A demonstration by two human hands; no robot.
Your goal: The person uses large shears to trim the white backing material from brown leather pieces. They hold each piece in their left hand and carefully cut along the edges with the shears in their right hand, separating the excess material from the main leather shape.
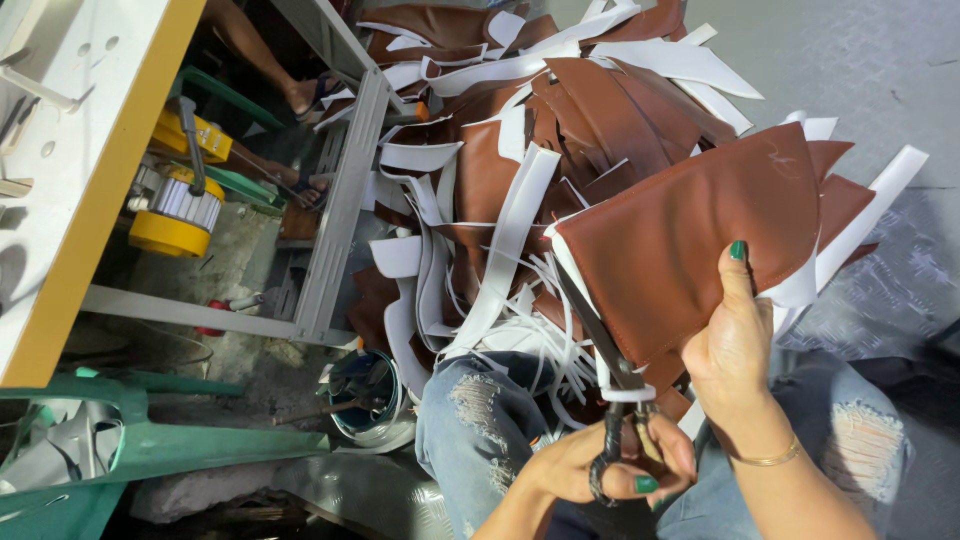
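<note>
My right hand (pixel 735 345) grips the lower edge of a folded brown leatherette piece (pixel 690 235), with the thumb pressed on top. My left hand (pixel 610 470) is shut on the handles of a pair of black scissors (pixel 612 385). The blades run up along the left edge of the brown piece, where a white strip (pixel 560 262) borders it. Thin white trimmed strips (pixel 545 330) hang beside the blades over my lap in torn blue jeans (pixel 470 420).
A heap of brown and white offcuts (pixel 520 130) covers the floor ahead. A grey metal table frame (pixel 345 190) and a white, yellow-edged tabletop (pixel 70 170) stand at left, with a yellow motor (pixel 175 215) beneath. Another person's sandalled feet (pixel 305 95) rest near it. A small bucket (pixel 365 395) sits by my knee.
</note>
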